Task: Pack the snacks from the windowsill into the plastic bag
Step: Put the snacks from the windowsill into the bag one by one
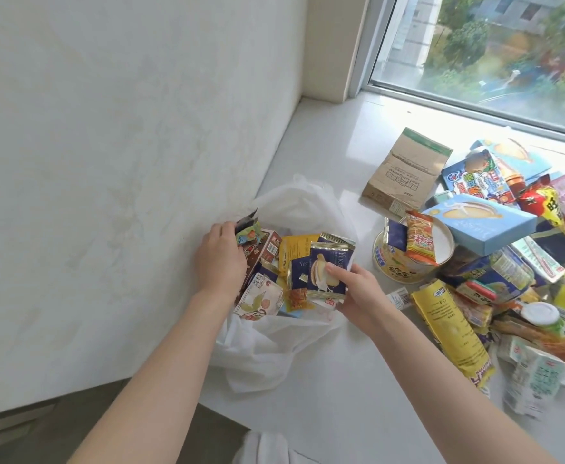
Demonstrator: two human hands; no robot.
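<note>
White plastic bag is gaping against the wall, left hand gripping its rim, right hand pinching navy packets. Snack pile is crowding the windowsill rightward.

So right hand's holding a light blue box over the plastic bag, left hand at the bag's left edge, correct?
Not quite. In the head view the right hand holds a dark blue packet, not a light blue box; that box lies in the pile on the windowsill. The rest stands: the packet is over the plastic bag, left hand at its left edge.
</note>
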